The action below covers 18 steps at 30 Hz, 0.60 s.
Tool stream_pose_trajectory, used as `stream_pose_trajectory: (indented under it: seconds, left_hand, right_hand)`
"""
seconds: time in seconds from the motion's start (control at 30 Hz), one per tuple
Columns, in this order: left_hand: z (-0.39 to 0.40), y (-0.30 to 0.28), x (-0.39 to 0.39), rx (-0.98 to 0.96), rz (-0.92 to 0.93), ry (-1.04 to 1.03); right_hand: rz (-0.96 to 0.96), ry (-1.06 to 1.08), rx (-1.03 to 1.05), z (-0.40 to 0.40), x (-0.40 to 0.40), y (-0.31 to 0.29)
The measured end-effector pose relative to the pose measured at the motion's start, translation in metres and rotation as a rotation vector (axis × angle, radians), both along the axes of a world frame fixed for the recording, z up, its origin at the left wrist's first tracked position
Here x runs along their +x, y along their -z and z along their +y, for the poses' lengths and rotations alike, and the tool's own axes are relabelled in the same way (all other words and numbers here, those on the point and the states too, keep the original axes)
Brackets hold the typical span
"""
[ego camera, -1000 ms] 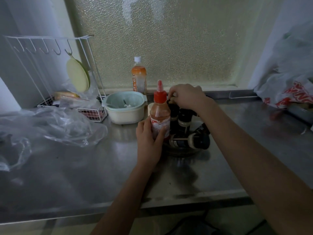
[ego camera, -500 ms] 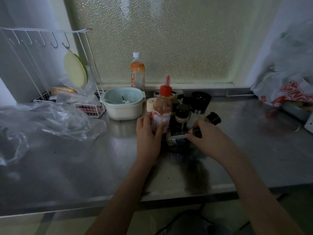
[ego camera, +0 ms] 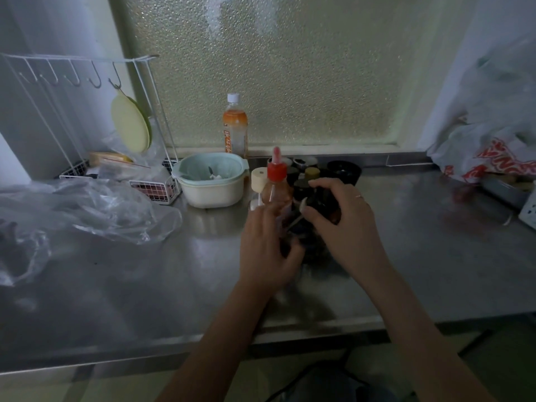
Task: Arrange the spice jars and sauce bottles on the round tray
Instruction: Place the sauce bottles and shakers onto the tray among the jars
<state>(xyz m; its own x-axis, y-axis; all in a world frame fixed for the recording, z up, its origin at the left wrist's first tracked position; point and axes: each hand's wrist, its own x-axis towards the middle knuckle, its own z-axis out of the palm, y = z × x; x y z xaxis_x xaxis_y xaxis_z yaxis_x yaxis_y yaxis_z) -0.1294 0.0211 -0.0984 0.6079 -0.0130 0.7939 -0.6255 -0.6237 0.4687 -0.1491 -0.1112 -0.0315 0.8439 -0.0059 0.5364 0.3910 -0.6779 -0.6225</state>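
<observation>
brushed stainless steel counter, dull sheen, smeared reflections. behind it a pebbled frosted glass pane.

cluster of spice jars and bottles sits mid-counter, just right of the bowl; the round tray under them is mostly hidden by the hands, can't make out its rim. sauce bottle: soft clear squeeze plastic, orange-red contents, red cone nozzle cap, upright at the left of the cluster. label blurred, not readable. cream cylindrical cap just left of it. dark round lids behind, one yellowish.

left hand: fingers extended up against the base of the sauce bottle, thumb toward the cluster; motion blur, can't tell if it's actually gripping. right hand: fingers and thumb curled around a dark jar with a dark cap, held tilted over the cluster. thin ring on one finger.

rest: two-tone plastic bowl, mint inner strainer in a cream outer shell. pet drink bottle, white cap, orange label with vertical writing, too small to read. white wire rack with hooks, pale green round lid hanging from one. crumpled clear plastic bag left. white bag with red lettering far right, text not legible.
</observation>
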Motion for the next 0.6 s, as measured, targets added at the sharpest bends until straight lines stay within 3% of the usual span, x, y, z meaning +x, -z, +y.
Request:
stream_pose_trajectory:
  seconds: [0.07, 0.17, 0.33, 0.47, 0.53, 0.6]
  left_hand:
    - [-0.005, 0.001, 0.001, 0.051, 0.081, 0.038]
    - [-0.004, 0.006, 0.007, -0.043, 0.155, 0.001]
    - [0.000, 0.005, 0.007, -0.010, 0.112, -0.191]
    - [-0.003, 0.003, 0.003, -0.063, 0.111, -0.112]
    - [-0.006, 0.002, 0.001, -0.063, 0.116, -0.056]
    - [-0.009, 0.001, -0.001, -0.060, 0.116, -0.013]
  right_hand:
    - [0.001, -0.085, -0.005, 0.010, 0.000, -0.004]
    - [0.010, -0.183, -0.012, 0.014, 0.004, -0.015]
    - [-0.099, 0.155, -0.205, -0.026, 0.047, -0.054]
    - [0.286, 0.418, -0.234, -0.060, 0.050, -0.048]
    - [0.508, 0.396, -0.196, -0.063, 0.045, -0.027]
    - [0.593, 0.315, -0.138, -0.061, 0.042, -0.008]
